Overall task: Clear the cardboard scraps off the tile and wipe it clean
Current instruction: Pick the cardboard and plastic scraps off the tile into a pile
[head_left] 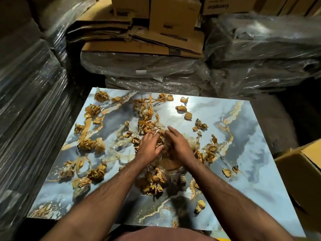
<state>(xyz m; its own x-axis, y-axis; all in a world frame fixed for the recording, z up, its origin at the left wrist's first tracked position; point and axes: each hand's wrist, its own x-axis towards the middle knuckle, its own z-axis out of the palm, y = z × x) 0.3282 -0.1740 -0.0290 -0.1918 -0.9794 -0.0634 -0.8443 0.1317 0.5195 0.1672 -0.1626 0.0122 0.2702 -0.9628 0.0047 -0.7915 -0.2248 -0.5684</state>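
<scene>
Scraps (97,173) litter tile (260,188) (both hands apparently gathering).

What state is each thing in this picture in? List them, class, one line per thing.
tile: lying flat, littered with scraps, not yet wiped.
cardboard scraps: crumpled, scattered across the tile, some tangled with clear plastic.
left hand: fingers straight, pressing on the middle heap.
right hand: fingers straight, resting on the same heap.
cardboard box: at the right, flap open.
</scene>
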